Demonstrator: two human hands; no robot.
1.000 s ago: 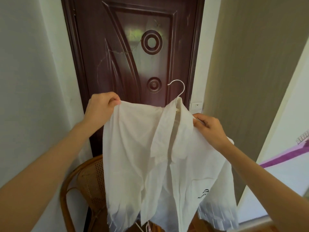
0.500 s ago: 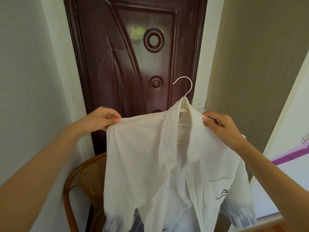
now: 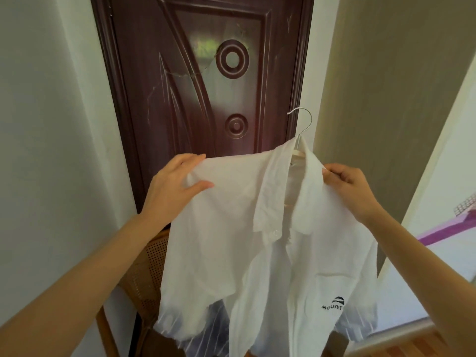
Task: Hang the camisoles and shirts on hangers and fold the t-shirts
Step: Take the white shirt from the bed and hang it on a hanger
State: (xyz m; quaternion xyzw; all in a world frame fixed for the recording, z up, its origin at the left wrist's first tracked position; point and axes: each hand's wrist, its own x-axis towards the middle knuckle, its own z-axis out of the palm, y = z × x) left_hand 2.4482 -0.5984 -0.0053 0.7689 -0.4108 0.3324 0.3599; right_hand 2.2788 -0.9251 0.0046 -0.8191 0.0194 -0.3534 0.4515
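White collared cotton shirt, shoulders pinched by left hand and right hand, risked sliding off wooden metal-hooked hanger, one shoulder apparently unseated.

Home, carved wooden door, rattan chair

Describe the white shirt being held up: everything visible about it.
The white shirt looks like thin, creased cotton, with a collar, a buttoned front and a chest pocket bearing a dark logo reading "MOUNT". It hangs upright and partly spread in front of a dark door. A hanger sits inside the collar, its metal hook sticking out above. The left hand pinches one shoulder; the right hand grips the other.
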